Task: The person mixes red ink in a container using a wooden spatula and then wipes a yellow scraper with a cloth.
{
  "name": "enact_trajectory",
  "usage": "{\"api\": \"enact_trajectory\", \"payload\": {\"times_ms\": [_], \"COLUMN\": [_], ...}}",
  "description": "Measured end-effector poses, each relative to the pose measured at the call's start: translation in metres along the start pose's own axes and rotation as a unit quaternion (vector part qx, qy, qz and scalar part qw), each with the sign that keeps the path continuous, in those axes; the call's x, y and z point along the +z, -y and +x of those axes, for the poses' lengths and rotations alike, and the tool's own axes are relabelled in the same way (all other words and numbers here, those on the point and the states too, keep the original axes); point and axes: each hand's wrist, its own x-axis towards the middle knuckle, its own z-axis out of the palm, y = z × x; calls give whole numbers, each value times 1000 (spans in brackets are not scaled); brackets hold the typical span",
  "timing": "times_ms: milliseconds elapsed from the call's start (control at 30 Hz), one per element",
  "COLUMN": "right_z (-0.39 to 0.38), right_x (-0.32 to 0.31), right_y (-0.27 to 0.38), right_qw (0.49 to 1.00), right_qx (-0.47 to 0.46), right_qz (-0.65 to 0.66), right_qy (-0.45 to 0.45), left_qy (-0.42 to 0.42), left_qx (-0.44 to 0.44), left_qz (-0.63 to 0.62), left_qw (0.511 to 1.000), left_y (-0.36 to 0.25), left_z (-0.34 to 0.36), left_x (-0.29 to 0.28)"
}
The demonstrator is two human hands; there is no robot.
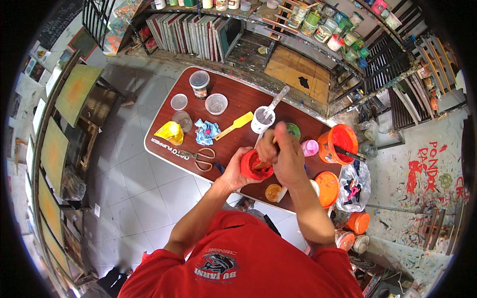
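Observation:
My left hand point(233, 171) is wrapped around a red tub point(250, 171) with red paint inside, held over the near edge of the table. Closed above its mouth, my right hand point(288, 159) grips a brownish stick point(260, 167) whose lower end is in the paint. Just beyond stands a white tub point(262, 121) of greyish paste with a pale spatula point(278, 101) standing in it. A yellow spatula point(237, 124) lies to the left. Open-bladed scissors point(202, 160) rest near my left hand. A small amber cup point(273, 192) sits below my right hand.
The dark red table point(164, 111) also bears a crumpled blue cloth point(206, 131), a yellow packet point(170, 132), clear cups point(216, 104) and a lidded jar point(199, 85). Rightward are a pink pot point(310, 147), an orange bucket point(330, 149) and an orange lid point(327, 189). Paint-pot shelves point(323, 37) stand behind.

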Motion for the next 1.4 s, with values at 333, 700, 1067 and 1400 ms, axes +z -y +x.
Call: {"api": "enact_trajectory", "payload": {"times_ms": [333,700,1067,1400], "right_z": [-11,-29,-21,-22], "right_x": [19,37,41,35], "right_y": [7,53,-2,34], "right_qw": [959,950,956,972], "right_qx": [-203,-254,-247,-207], "right_qz": [84,11,-70,-30], "right_qy": [-178,-179,-142,-109], "left_qy": [33,71,54,27], "left_qx": [88,87,106,55], "left_qz": [-56,-65,-68,-80], "left_qw": [994,992,991,995], "left_y": [4,4,9,2], "left_z": [-1,-3,3,-7], "left_x": [4,5,-3,-4]}}
